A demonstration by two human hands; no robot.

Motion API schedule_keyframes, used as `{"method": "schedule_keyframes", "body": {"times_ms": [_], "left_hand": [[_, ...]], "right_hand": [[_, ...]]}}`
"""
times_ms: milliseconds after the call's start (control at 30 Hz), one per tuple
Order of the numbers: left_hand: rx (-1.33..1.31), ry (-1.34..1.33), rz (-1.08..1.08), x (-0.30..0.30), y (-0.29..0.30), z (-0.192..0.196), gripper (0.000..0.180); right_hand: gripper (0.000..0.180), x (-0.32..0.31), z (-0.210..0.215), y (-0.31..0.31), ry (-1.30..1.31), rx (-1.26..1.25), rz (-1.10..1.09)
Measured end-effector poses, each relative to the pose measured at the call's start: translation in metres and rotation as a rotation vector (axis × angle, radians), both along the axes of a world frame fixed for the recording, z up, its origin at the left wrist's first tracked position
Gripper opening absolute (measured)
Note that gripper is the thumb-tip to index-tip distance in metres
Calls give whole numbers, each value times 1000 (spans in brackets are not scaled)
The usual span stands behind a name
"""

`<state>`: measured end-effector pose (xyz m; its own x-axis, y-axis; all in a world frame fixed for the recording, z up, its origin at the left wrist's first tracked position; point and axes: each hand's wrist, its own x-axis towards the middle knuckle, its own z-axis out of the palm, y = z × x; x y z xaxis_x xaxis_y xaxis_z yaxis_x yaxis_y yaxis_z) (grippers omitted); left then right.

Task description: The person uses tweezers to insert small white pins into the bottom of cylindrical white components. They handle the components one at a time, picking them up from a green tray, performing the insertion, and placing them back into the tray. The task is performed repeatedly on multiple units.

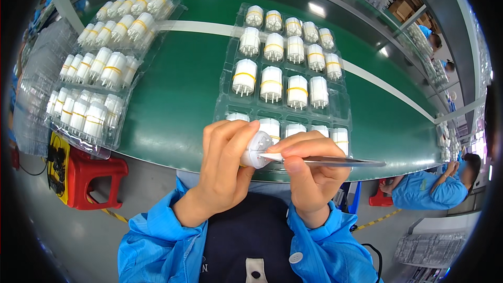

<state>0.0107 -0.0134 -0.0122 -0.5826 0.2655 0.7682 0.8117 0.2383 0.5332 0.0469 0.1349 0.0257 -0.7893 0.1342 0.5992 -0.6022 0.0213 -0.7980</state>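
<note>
My left hand (220,165) is closed around a white cylindrical plug (252,153), its end face turned to the right. In my right hand (312,170) is a slim metal tool (348,162) with a pale, pointed tip (272,155). That tip meets or nearly meets the plug's end face; exact contact cannot be made out. The tool's flat shaft sticks out to the right past my fingers. Just beyond both hands, a clear plastic tray (343,111) holds rows of white pronged plugs (271,85), many with yellow bands. My hands partly hide its nearest row.
More filled clear trays (118,144) are stacked on the left of the green worktable (178,89). A red stool (97,178) stands below the table's left edge. Another person in blue (432,186) sits at the right. A metal frame (387,15) crosses behind the table.
</note>
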Motion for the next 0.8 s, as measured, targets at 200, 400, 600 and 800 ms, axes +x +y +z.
{"method": "schedule_keyframes", "body": {"times_ms": [200,400,600,800], "left_hand": [[-25,0,-9,-3,-3,0,74],[31,-125,-214,0,-8,7,69],[42,-193,-282,3,-11,5,67],[27,-211,-301,3,-12,5,66]], "right_hand": [[15,-3,17,7,61,328,-29],[17,-8,10,14,97,29,76],[17,-9,10,15,113,92,94],[15,-9,11,16,118,129,88]]}}
